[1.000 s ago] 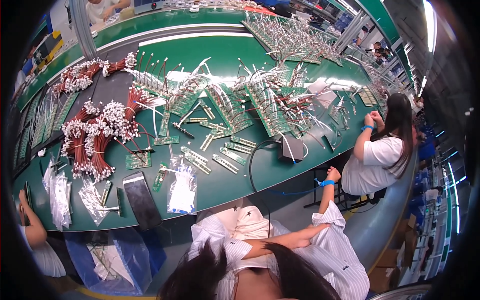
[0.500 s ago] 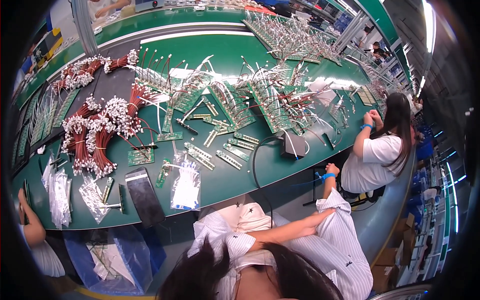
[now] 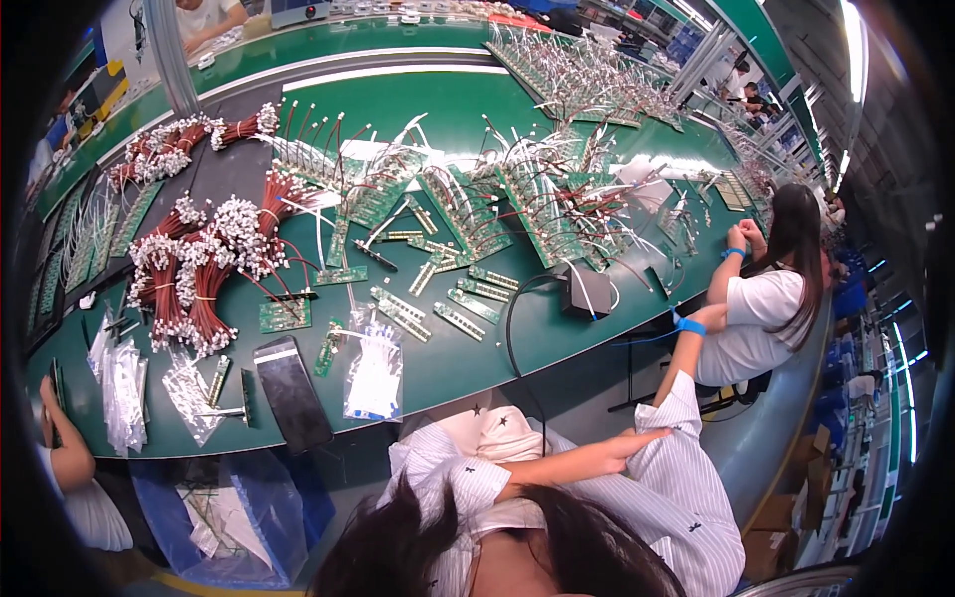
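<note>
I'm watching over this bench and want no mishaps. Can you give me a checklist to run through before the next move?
1. Left hand away from the striped right sleeve: not ok, it is at the sleeve.
2. Right hand not touching the co-worker: cannot tell, they overlap in this view.
3. Blue wrist strap around the right wrist: ok.
4. Black phone well back from the front edge of the green table: not ok, its near end is at the edge.
5. Black cable kept on the table: not ok, it runs off the front edge.
</note>
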`<control>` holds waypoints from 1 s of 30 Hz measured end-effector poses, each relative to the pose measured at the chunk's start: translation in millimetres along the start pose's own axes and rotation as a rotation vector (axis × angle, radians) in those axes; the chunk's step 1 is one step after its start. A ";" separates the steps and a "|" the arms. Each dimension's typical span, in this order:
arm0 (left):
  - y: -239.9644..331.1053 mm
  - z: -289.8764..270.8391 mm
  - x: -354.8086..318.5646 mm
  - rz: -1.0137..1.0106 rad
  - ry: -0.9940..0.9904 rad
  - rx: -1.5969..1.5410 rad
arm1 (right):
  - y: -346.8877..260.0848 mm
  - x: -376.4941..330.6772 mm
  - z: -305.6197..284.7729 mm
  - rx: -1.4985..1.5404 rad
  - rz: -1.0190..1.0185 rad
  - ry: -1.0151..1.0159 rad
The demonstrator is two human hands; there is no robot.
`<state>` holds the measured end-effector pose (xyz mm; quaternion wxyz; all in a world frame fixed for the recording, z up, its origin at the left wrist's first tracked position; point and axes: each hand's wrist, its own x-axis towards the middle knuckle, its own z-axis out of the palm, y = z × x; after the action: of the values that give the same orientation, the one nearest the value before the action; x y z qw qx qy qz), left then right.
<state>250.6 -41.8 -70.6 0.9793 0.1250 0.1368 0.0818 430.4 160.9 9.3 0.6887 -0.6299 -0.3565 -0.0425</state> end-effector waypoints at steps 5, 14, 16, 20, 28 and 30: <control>-15.7 -7.6 6.4 -0.019 -0.029 0.042 | -120.9 -17.5 4.1 0.324 -0.453 0.067; -16.7 1.6 12.5 0.064 -0.196 0.043 | -213.3 -87.3 -67.5 0.654 -1.044 0.637; -15.2 2.4 10.7 0.074 -0.182 0.053 | -191.2 -63.4 -47.5 0.454 -0.802 0.396; -7.7 9.2 0.8 0.088 -0.140 0.077 | -95.5 14.8 8.4 0.185 -0.542 0.104; 25.3 25.8 -19.6 0.156 -0.240 -0.057 | 136.7 -28.6 -66.1 -0.959 0.384 0.299; 23.5 22.8 -22.1 0.150 -0.226 -0.062 | 150.0 -41.3 -72.0 -0.887 0.266 0.353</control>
<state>233.3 -28.7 -37.6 0.9829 0.1129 0.0132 0.1445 507.4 110.5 -135.3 0.4036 -0.8855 -0.0987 -0.2079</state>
